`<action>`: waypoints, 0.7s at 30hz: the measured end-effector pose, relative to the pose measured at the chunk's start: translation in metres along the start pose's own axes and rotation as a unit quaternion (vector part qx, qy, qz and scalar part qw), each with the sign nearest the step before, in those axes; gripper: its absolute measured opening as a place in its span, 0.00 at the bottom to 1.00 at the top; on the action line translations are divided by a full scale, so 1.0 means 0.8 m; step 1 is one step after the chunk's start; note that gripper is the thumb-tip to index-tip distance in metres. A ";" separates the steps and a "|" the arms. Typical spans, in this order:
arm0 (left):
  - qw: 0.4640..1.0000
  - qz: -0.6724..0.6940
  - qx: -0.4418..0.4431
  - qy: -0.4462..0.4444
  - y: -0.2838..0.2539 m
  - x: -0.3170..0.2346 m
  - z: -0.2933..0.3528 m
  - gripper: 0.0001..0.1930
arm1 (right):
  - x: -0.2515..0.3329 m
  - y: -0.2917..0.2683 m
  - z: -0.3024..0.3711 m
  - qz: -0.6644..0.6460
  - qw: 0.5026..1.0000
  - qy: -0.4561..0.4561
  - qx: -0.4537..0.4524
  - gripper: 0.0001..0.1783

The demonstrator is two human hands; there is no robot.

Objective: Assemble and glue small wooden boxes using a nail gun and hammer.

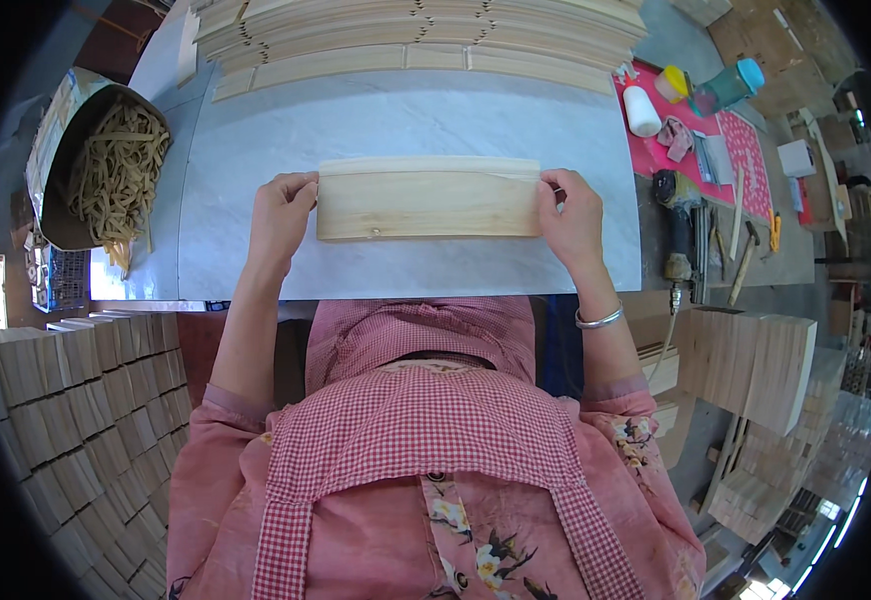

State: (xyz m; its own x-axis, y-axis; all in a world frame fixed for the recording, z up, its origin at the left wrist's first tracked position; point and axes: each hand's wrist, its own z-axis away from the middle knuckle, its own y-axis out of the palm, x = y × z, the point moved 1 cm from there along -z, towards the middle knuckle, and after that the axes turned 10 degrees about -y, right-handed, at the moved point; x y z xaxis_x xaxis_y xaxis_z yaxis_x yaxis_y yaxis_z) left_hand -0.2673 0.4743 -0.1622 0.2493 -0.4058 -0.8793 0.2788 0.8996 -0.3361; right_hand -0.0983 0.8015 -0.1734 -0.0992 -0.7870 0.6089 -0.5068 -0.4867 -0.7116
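A pale wooden board (428, 205) lies crosswise before me, low over the tabletop or resting on it; I cannot tell which. A lighter strip of wood (426, 165) shows along its far edge. My left hand (284, 212) pinches the left end of the board between thumb and fingers. At the opposite end, my right hand (570, 215) grips it the same way, with a silver bangle (600, 318) on that wrist. Both forearms reach in from the near side.
Stacked wooden slats (356, 65) line the table's (226, 250) far side. At left stands a bin of tan bands (121, 160). To the right are a white bottle (642, 110), a teal bottle (728, 88), a power tool (678, 230) and a hammer (745, 262). Wood piles (86, 420) flank me.
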 end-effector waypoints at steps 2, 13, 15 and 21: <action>1.000 0.009 0.001 -0.008 0.000 0.000 -0.001 0.15 | 0.000 0.000 0.000 -0.003 1.000 -0.003 0.001 0.08; 0.867 -0.276 0.060 0.411 0.082 -0.069 0.031 0.28 | -0.004 0.017 0.016 -0.067 0.994 0.007 -0.083 0.09; 0.826 -0.305 0.140 0.453 0.126 -0.077 0.043 0.27 | -0.004 0.019 0.018 -0.075 0.993 0.015 -0.093 0.09; 0.778 -0.370 0.187 0.471 0.196 -0.081 0.041 0.28 | -0.005 0.022 0.023 -0.088 0.990 0.021 -0.111 0.11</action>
State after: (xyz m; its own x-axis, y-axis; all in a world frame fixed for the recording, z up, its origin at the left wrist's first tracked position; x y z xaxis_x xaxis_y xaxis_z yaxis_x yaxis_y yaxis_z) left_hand -0.2091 0.6364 -0.1470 -0.8503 -0.3327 -0.4078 0.3173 0.2942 -0.9015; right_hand -0.0911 0.7889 -0.1946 -0.0258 -0.6779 0.7347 -0.6946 -0.5164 -0.5009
